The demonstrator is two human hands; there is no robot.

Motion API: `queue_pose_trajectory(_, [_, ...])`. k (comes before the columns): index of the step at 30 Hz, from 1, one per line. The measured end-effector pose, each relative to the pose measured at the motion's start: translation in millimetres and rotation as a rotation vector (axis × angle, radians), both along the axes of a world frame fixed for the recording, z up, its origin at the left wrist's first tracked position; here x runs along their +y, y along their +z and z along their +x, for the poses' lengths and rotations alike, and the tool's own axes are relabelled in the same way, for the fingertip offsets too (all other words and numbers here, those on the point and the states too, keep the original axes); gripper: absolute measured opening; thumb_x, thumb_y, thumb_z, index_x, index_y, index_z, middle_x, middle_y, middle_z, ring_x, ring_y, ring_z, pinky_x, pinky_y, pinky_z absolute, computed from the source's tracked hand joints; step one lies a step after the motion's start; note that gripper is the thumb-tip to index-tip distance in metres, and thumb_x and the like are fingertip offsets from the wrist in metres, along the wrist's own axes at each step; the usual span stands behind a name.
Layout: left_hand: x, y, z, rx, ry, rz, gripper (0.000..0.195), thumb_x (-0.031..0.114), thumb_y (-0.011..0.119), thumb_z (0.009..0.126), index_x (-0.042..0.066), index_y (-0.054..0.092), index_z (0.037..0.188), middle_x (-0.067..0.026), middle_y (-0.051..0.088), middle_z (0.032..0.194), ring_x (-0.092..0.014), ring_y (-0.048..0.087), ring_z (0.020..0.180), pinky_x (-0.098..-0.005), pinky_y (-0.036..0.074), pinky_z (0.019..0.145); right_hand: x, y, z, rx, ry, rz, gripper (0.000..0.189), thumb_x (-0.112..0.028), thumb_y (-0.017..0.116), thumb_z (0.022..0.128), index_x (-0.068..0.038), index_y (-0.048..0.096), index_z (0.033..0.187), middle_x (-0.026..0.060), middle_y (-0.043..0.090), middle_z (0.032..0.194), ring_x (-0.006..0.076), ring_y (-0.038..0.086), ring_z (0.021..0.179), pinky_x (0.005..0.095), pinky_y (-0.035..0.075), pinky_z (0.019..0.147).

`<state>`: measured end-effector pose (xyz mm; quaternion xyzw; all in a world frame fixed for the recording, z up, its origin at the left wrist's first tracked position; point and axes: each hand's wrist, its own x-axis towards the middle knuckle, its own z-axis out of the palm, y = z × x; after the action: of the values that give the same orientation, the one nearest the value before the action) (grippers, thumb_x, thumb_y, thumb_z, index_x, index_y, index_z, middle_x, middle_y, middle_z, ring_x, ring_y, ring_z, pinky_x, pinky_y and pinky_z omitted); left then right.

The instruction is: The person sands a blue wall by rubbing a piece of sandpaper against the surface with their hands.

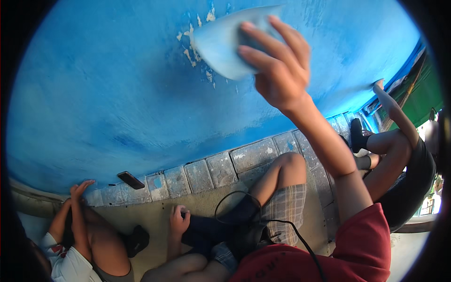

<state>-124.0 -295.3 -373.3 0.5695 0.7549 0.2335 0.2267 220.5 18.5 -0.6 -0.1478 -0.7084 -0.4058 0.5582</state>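
My right hand (pixel 282 67) is raised before the blue painted wall (pixel 123 88). It holds a thin, bent, pale sheet (pixel 222 46), possibly sandpaper, with its fingers spread over the sheet's near face. Motion blurs both hand and sheet, and I cannot tell whether the sheet touches the wall. Chipped paint (pixel 190 42) shows pale patches just left of the sheet. Low beside my bent leg is my left hand (pixel 179 220), its fingers curled. A small dark spot shows between thumb and fingers; whether it is an object or shadow is unclear.
A smartphone (pixel 131 180) lies by the wall's foot on paving blocks (pixel 199 176). One seated person (pixel 77 257) is at left; another (pixel 398 158) at right reaches to the wall. A black cable (pixel 292 225) loops over my lap. A dark cap-like item (pixel 138 240) lies on the floor.
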Motion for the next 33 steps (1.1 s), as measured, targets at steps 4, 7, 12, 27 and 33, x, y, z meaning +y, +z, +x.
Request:
queue_pose_trajectory(4, [70,171,1,0.438,-0.441,0.487,0.019,0.006,0.071,0.078,0.005,0.067,0.096,-0.015,0.062,0.102,-0.035,0.064,0.094,-0.045,0.053,0.081,-2,1,-8,-0.179,-0.142,-0.145,0.021,-0.028,0.074,0.085,-0.016,0.067,0.101,0.0055,0.059,0.139,0.0318,0.052,0.133,0.0506,0.042,0.108])
queue_pose_trajectory(7, [137,306,40,0.547,-0.663,0.927,0.021,0.003,0.071,0.073,0.002,0.068,0.093,-0.016,0.065,0.102,-0.035,0.064,0.091,-0.045,0.054,0.079,-14,2,0,-0.243,-0.089,-0.303,0.038,-0.04,0.077,0.082,-0.014,0.063,0.107,0.0091,0.055,0.144,0.0359,0.048,0.137,0.0533,0.037,0.112])
queue_pose_trajectory(12, [229,424,118,0.465,-0.906,1.232,0.022,0.006,0.073,0.067,0.006,0.063,0.087,-0.0112,0.06,0.091,-0.031,0.063,0.085,-0.0382,0.055,0.073,-12,6,1,-0.233,0.075,-0.464,0.03,-0.024,0.071,0.084,-0.007,0.057,0.104,0.0148,0.051,0.149,0.0414,0.043,0.141,0.0572,0.032,0.116])
queue_pose_trajectory(27, [282,393,184,1.084,-0.48,1.242,0.056,0.019,0.073,0.081,0.012,0.062,0.136,-0.0047,0.055,0.126,-0.022,0.048,0.125,-0.0394,0.041,0.105,-164,-267,194,0.589,-0.45,-1.217,0.051,-0.024,0.058,0.1,0.009,0.044,0.137,0.029,0.052,0.136,0.0415,0.052,0.126,0.0465,0.036,0.11])
queue_pose_trajectory(33, [295,371,167,0.983,-0.576,1.309,0.041,0.007,0.059,0.091,0.008,0.067,0.131,-0.0063,0.054,0.149,-0.025,0.045,0.142,-0.0419,0.036,0.12,-364,-459,250,0.383,-1.276,-1.439,0.059,-0.033,0.049,0.101,0.005,0.044,0.145,0.033,0.037,0.153,0.0471,0.035,0.143,0.0538,0.028,0.117])
